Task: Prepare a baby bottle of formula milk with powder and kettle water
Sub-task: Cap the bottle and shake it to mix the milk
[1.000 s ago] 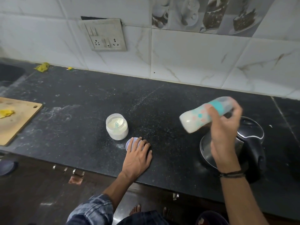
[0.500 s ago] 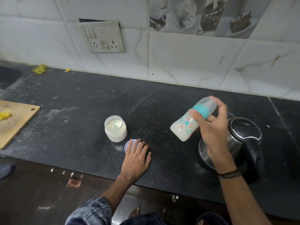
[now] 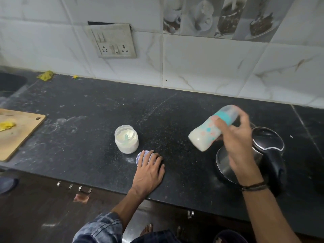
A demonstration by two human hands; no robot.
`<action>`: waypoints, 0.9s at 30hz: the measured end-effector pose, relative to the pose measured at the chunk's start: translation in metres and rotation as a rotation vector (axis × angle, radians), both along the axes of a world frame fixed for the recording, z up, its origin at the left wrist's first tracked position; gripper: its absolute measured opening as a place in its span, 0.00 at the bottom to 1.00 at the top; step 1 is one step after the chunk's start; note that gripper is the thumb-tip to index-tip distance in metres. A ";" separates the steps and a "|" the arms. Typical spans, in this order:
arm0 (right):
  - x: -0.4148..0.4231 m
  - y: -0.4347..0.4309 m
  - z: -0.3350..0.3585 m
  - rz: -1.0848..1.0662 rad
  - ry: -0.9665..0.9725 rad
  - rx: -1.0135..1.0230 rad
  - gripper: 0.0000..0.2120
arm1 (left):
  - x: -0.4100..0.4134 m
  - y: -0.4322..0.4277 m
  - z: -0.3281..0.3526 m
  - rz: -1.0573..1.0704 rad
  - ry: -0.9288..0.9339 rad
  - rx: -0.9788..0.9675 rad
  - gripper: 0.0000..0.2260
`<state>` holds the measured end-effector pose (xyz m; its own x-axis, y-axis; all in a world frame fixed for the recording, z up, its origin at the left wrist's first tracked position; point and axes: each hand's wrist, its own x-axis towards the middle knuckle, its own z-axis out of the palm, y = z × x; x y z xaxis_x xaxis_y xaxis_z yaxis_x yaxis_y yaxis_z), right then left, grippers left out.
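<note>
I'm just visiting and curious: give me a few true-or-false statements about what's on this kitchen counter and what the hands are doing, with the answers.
1. The right hand holds the bottle tilted above the counter. True.
2. The bottle is empty. False: it holds white liquid.
3. The jar has its lid on. False: the jar is open, with a scoop inside; the lid lies on the counter.
4. The left hand lies flat, fingers on the lid. True.
5. The kettle stands left of the jar. False: it stands to the right, partly hidden by the right hand.
</note>
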<state>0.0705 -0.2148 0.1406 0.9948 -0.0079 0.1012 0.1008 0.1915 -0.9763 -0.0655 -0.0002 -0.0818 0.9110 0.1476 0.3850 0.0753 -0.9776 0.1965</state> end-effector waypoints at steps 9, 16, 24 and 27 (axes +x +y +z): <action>-0.006 0.007 0.001 -0.011 -0.014 0.020 0.24 | 0.001 0.000 0.000 -0.008 -0.022 -0.009 0.11; -0.002 0.006 0.005 -0.046 -0.065 0.028 0.24 | 0.001 0.000 -0.004 -0.009 -0.020 -0.003 0.12; -0.003 0.006 0.003 -0.061 -0.012 0.068 0.27 | 0.001 -0.001 -0.001 -0.005 -0.023 0.000 0.12; -0.006 0.004 0.003 -0.054 -0.023 0.106 0.27 | 0.002 -0.001 0.001 0.000 -0.022 -0.008 0.12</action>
